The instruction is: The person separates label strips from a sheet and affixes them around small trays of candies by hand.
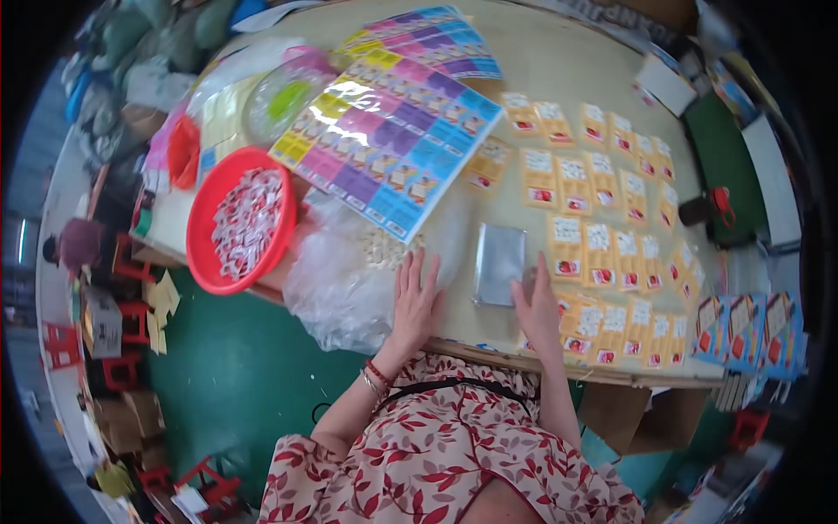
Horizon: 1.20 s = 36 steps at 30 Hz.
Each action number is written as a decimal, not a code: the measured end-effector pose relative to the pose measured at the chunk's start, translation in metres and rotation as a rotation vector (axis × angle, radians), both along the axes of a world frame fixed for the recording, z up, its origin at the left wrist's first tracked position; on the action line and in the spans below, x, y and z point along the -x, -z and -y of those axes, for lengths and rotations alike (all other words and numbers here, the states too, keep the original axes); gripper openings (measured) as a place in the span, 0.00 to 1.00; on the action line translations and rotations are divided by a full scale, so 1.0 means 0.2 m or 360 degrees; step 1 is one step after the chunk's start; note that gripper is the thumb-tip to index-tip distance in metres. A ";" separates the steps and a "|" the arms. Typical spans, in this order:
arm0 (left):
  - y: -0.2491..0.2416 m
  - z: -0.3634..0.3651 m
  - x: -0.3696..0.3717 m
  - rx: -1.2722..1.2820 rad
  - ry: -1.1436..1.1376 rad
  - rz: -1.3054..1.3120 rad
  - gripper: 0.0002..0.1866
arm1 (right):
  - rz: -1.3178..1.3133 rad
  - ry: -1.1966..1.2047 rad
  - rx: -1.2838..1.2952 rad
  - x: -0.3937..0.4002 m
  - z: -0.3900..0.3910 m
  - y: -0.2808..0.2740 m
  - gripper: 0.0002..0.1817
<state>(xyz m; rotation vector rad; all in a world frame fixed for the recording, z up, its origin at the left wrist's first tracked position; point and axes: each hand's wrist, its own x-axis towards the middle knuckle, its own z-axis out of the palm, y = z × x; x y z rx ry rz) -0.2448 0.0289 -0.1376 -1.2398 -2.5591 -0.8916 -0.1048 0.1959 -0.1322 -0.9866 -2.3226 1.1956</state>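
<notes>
My left hand (419,293) lies with its fingers stretched out at the edge of a clear plastic bag (327,279). Just beyond its fingertips is a heap of small white pieces (384,248). A flat, shiny, silvery rectangular stack (500,265), perhaps clear plastic sleeves, rests on the table between my hands. My right hand (539,306) is beside its right edge, thumb and fingers apart, the thumb at or very near the edge. Rows of yellow trays (573,185) with white pieces and red labels spread to the right; the nearest row is close to my right hand.
A red basin (194,223) of red-and-white pieces stands at the table's left edge. Colourful printed sheets (393,131) lie further back. On the right are a dark cup (696,211) and blue printed boxes (751,332). Another person (80,240) sits far left.
</notes>
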 end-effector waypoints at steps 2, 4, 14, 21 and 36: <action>0.11 0.06 0.10 -0.0060 0.0114 -0.0013 0.25 | -0.0079 0.0018 -0.0428 0.04 -0.01 -0.12 0.34; 0.10 0.11 0.22 -0.0119 0.0082 0.0000 0.23 | -0.0039 -0.0141 -0.0720 0.15 -0.07 -0.18 0.34; 0.19 0.34 0.52 -0.0209 -0.0005 -0.0206 0.17 | 0.0508 -0.1084 -0.0947 0.74 0.05 -0.02 0.33; 0.21 0.48 0.64 -0.0110 0.0107 -0.0259 0.18 | 0.0920 -0.1530 -0.0669 0.95 0.17 0.00 0.30; 0.02 0.12 0.39 -0.1136 -0.0169 0.1508 0.24 | 0.0409 -0.1188 -0.1036 0.49 0.11 -0.16 0.27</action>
